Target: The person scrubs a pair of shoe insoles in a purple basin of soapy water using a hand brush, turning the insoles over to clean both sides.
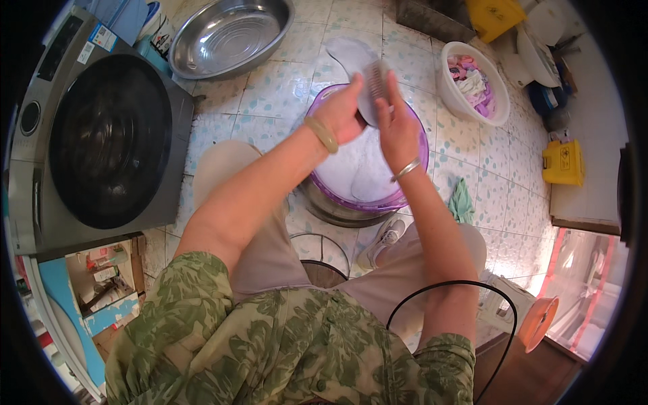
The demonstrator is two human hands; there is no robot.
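Observation:
My left hand (341, 112) grips a grey shoe insole (348, 52), tilted above a purple-rimmed basin (419, 152). In my right hand (400, 129) is a scrubbing brush (376, 83), blurred, its bristles against or very close to the insole. White suds (334, 169) fill much of the basin. A second flat, insole-shaped piece (377, 179) shows among the suds near the basin's front, partly covered. Below the basin is a dark round support (344, 217), mostly hidden.
A steel basin (233, 35) leans at the upper left, beside a front-loading washing machine (109, 142). To the right, a white tub (498, 109) holds pink and white cloth. A green cloth (461, 202) lies on the tiled floor. A black cable (506, 298) loops by my right arm.

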